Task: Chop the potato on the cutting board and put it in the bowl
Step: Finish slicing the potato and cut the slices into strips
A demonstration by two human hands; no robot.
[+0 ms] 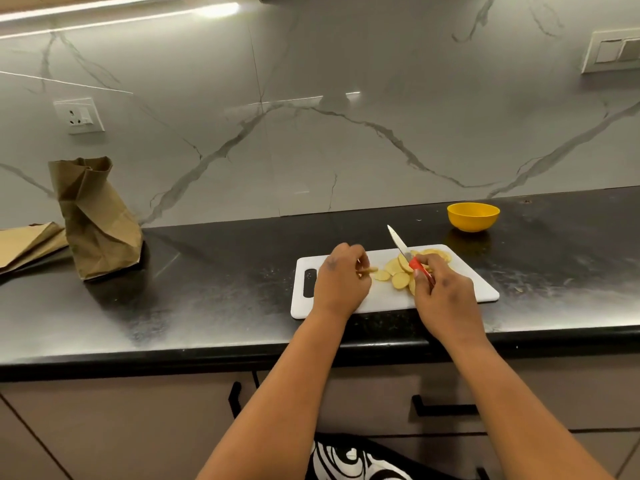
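Pale-yellow rounds of sliced potato point(398, 273) are seen fanned across the middle of a white plastic cutting board point(467, 289), some overlapping, a few more lying at the board's far edge behind the right hand. A last small end piece of potato point(369, 270) is pinched between the curled fingers of the left hand point(341, 282) at the left of the pile, just beside the nearest slice. A small knife with a red handle and a white blade point(398, 242) is gripped in the right hand point(441, 292), fingers wrapped round the handle, the blade raised and angled up and away over the slices, apart from the board.

The slicing is judged to be nearly finished: no whole potato is left in sight, only the stub at the left fingertips. The transfer is not yet begun. A round yellow plastic bowl point(473, 216) is set on the black stone counter point(207, 289) beyond the board's far right corner, well apart from the slices; whether anything lies in it cannot be told.

Farther left, a crumpled brown paper bag point(97, 220) is stood upright against the grey veined marble wall point(311, 133), with a flattened brown paper bag point(27, 242) laid beside it.
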